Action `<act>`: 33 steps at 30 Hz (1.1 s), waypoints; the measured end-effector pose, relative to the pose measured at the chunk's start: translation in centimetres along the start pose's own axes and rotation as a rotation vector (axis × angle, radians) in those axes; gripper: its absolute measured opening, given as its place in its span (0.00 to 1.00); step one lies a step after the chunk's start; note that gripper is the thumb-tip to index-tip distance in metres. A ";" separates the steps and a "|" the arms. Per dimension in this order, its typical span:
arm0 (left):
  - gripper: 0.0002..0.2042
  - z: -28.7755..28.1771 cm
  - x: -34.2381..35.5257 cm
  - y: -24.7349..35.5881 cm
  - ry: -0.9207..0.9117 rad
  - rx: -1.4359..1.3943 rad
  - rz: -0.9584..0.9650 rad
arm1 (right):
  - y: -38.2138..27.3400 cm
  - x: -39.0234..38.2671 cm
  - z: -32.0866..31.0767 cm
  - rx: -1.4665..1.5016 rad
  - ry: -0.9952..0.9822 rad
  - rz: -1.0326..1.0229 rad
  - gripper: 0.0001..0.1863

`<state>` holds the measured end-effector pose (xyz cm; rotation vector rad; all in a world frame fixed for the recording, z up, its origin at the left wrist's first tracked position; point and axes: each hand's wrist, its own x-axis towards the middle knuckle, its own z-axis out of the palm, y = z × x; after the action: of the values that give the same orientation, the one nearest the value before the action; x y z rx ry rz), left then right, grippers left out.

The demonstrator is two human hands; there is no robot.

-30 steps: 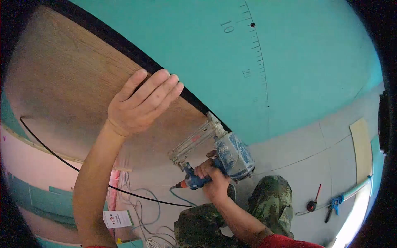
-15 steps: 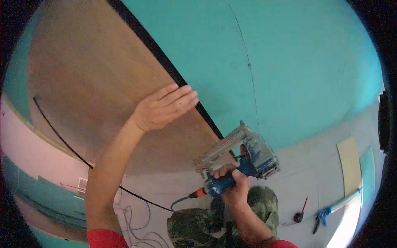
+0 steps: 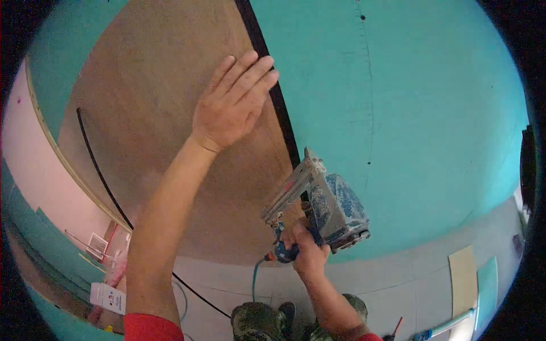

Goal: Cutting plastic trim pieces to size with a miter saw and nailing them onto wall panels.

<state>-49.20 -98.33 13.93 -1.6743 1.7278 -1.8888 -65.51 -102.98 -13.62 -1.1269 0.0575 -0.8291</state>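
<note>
My left hand (image 3: 233,105) lies flat and open, fingers spread, over the edge of a brown board (image 3: 153,113). Its fingertips reach onto a black strip (image 3: 289,133) that runs along that edge, beside a turquoise panel (image 3: 443,113). Wrapped round the handle of a dusty blue and grey nail gun (image 3: 341,210) is my right hand (image 3: 310,253). The gun's nose is at the lower part of the strip; whether it touches cannot be made out. A green air hose (image 3: 254,281) leads down from the gun's handle end.
A thin black cord (image 3: 102,173) crosses at the left and passes behind my left forearm. A white printed box (image 3: 108,298) is at lower left. On the grey floor at right lie a yellowish board piece (image 3: 463,278), a pale green strip (image 3: 486,284) and a red-tipped tool (image 3: 396,328).
My left hand has moved farther up along the strip, its fingers now spread wider. The nail gun is turned more upright with its nose at the strip. The whole view has shifted.
</note>
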 end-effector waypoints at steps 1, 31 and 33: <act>0.19 0.0 -0.3 -0.2 -0.002 -0.017 0.005 | 0.4 0.3 0.7 0.019 -0.008 0.041 0.06; 0.21 1.4 -2.0 0.4 0.190 -0.120 -0.166 | -3.5 0.2 6.1 0.576 0.051 0.277 0.06; 0.21 2.3 -2.3 0.2 0.208 -0.123 -0.186 | -0.2 -0.4 4.9 0.351 0.041 0.194 0.06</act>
<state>-46.70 -98.40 11.79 -1.7959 1.8558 -2.1482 -63.77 -99.02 -11.30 -0.7603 0.0526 -0.6580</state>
